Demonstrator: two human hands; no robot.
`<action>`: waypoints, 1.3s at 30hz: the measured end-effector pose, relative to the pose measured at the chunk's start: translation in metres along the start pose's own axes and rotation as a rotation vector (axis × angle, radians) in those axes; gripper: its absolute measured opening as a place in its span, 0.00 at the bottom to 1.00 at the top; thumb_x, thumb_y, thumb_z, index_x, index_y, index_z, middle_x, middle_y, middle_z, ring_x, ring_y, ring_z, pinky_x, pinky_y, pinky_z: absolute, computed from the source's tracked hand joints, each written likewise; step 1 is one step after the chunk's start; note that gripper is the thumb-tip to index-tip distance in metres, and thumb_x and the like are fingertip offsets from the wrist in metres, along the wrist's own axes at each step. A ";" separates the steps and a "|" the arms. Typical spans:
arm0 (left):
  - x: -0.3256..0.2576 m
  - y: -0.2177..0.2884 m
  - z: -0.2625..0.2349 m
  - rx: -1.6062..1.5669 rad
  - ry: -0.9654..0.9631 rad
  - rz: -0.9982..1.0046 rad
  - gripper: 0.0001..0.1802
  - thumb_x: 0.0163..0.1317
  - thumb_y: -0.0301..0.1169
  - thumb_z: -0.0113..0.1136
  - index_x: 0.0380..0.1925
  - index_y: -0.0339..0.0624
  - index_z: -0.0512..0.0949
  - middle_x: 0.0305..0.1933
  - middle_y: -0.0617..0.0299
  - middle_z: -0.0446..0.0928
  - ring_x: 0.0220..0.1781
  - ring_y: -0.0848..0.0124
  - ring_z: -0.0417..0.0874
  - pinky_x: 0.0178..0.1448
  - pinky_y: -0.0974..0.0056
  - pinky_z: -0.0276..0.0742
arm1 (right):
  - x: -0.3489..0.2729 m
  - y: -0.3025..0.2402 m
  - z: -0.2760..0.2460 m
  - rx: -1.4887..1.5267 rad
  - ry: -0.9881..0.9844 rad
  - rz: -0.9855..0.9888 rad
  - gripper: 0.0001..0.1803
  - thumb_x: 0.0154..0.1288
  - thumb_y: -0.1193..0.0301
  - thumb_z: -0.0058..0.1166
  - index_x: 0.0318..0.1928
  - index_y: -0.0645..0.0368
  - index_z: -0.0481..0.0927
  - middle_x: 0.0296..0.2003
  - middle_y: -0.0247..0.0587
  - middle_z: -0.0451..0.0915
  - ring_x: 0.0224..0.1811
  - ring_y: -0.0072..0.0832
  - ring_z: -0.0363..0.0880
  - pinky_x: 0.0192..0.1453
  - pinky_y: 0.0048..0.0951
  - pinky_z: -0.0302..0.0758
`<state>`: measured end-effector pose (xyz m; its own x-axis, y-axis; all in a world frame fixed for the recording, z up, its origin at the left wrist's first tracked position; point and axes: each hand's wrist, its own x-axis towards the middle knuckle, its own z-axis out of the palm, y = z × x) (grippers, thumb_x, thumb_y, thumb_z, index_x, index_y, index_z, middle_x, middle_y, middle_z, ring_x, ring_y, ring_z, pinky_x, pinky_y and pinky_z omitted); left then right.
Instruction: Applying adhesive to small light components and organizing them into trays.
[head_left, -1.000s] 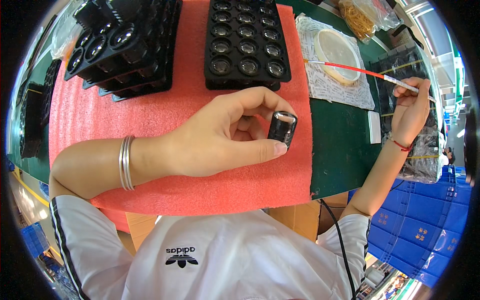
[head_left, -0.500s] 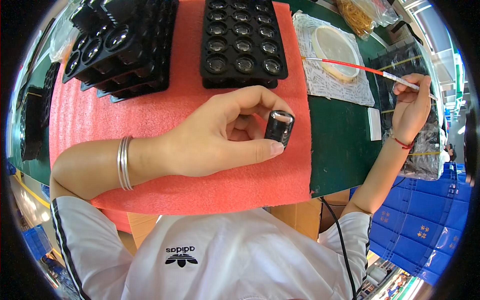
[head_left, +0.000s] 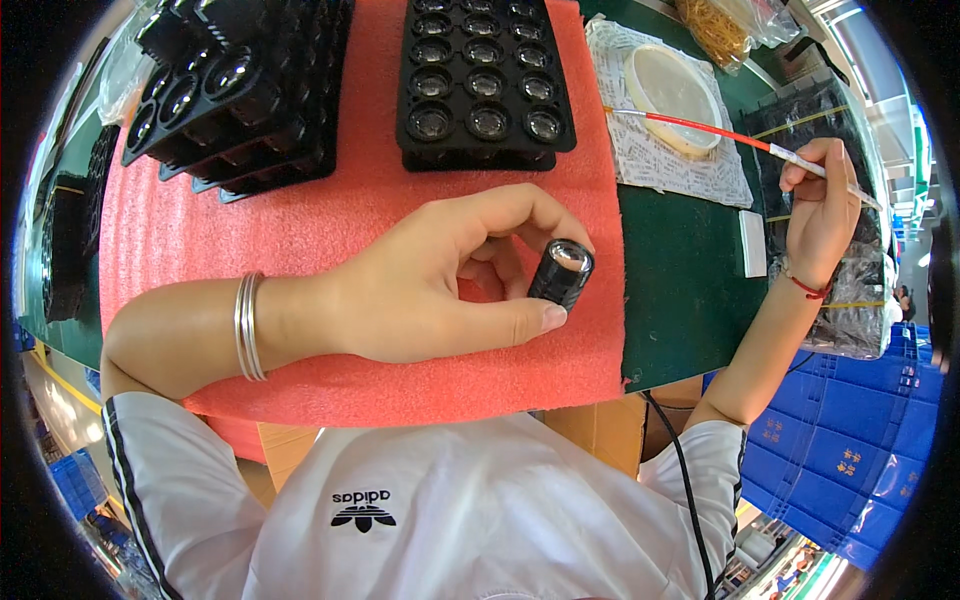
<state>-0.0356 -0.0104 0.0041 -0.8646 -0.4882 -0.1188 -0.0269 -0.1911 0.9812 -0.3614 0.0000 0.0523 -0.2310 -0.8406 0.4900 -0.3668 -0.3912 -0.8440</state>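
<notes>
Over the red foam mat (head_left: 300,385), my left hand (head_left: 430,280) grips a short black cylinder with a shiny, glassy end (head_left: 563,275) between thumb and fingers. That glassy end tilts upward. Off to the right, my right hand (head_left: 822,215) pinches the white handle of a slim paintbrush (head_left: 725,134) with a red section. The brush tip points left, over the edge of the mat. Beneath its shaft lies a round, pale, shallow dish (head_left: 678,98) on a printed paper sheet (head_left: 720,187).
A black tray (head_left: 485,150) with round, glassy pieces in its pockets stands at the mat's far side. More black trays (head_left: 250,150) are stacked at the left. A small white block (head_left: 750,243) rests on the green table (head_left: 670,330). Blue crates (head_left: 820,430) stand at the right.
The black cylinder has tipped so that its glassy end shows more, and my left fingers have shifted slightly with it. My right hand has turned a little with the brush.
</notes>
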 end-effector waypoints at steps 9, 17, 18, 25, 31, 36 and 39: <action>-0.001 0.001 0.000 0.022 -0.013 -0.013 0.20 0.52 0.22 0.58 0.46 0.39 0.66 0.39 0.68 0.69 0.41 0.81 0.71 0.45 0.74 0.68 | -0.001 0.000 0.000 -0.025 -0.006 0.008 0.19 0.67 0.61 0.39 0.28 0.64 0.73 0.16 0.36 0.69 0.17 0.19 0.62 0.21 0.19 0.58; -0.001 0.001 0.001 0.062 -0.017 0.010 0.20 0.52 0.23 0.59 0.45 0.40 0.67 0.38 0.68 0.69 0.40 0.81 0.71 0.43 0.75 0.68 | -0.002 0.001 0.001 0.007 0.132 -0.019 0.20 0.67 0.60 0.40 0.26 0.63 0.73 0.15 0.34 0.68 0.15 0.18 0.62 0.20 0.18 0.56; -0.001 0.001 0.001 0.065 -0.018 0.012 0.20 0.52 0.23 0.59 0.45 0.40 0.67 0.38 0.68 0.69 0.40 0.81 0.71 0.43 0.75 0.68 | -0.001 0.001 0.001 0.020 0.141 -0.020 0.20 0.67 0.60 0.40 0.25 0.63 0.73 0.15 0.34 0.68 0.15 0.18 0.62 0.19 0.18 0.56; -0.001 0.001 0.001 0.072 -0.018 0.009 0.20 0.52 0.22 0.59 0.45 0.40 0.67 0.38 0.68 0.69 0.39 0.81 0.71 0.42 0.75 0.69 | 0.000 0.000 0.001 0.056 0.144 -0.043 0.20 0.67 0.61 0.39 0.24 0.62 0.73 0.14 0.35 0.68 0.15 0.19 0.63 0.18 0.18 0.56; -0.001 0.001 0.001 0.075 -0.025 0.004 0.20 0.52 0.23 0.59 0.45 0.40 0.67 0.38 0.68 0.69 0.39 0.82 0.71 0.42 0.75 0.69 | -0.001 0.001 0.000 0.050 0.141 -0.036 0.20 0.67 0.61 0.39 0.24 0.63 0.72 0.14 0.35 0.68 0.14 0.19 0.63 0.18 0.18 0.57; -0.001 0.000 0.001 0.079 -0.013 0.011 0.20 0.52 0.23 0.59 0.46 0.40 0.67 0.38 0.68 0.69 0.40 0.82 0.71 0.43 0.75 0.68 | -0.001 0.001 -0.001 0.034 0.127 -0.042 0.20 0.67 0.61 0.40 0.24 0.63 0.73 0.15 0.35 0.69 0.15 0.19 0.63 0.19 0.18 0.57; 0.000 0.000 0.001 0.073 -0.014 0.008 0.20 0.52 0.23 0.59 0.46 0.40 0.67 0.38 0.68 0.69 0.40 0.81 0.71 0.43 0.75 0.68 | -0.002 -0.001 0.000 -0.028 0.134 -0.031 0.20 0.67 0.61 0.39 0.25 0.63 0.73 0.16 0.35 0.68 0.16 0.19 0.63 0.20 0.18 0.58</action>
<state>-0.0357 -0.0097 0.0045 -0.8719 -0.4773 -0.1091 -0.0560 -0.1242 0.9907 -0.3605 0.0016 0.0519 -0.3370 -0.7701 0.5416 -0.4000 -0.4037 -0.8228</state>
